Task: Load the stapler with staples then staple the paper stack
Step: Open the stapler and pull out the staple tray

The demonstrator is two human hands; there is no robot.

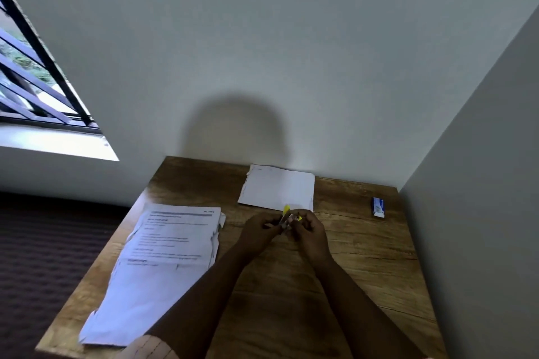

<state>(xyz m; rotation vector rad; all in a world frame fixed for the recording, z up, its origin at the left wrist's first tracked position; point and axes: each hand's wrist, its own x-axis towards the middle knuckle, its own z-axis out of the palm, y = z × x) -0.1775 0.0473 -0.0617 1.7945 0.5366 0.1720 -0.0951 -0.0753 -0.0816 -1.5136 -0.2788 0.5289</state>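
A small yellow stapler (287, 214) is held over the middle of the wooden table (364, 265), between both hands. My left hand (258, 232) grips it from the left and my right hand (310, 230) closes on it from the right; most of the stapler is hidden by fingers. A printed paper stack (172, 239) lies on the table's left side. A second, blank white stack (277, 188) lies at the back, just beyond my hands. A small blue-and-white staple box (378, 207) lies at the back right.
The table stands in a corner, with a wall right behind it and another wall close along its right side (472, 183). A barred window (35, 81) is at the left. Dark floor (43, 256) lies past the table's left edge.
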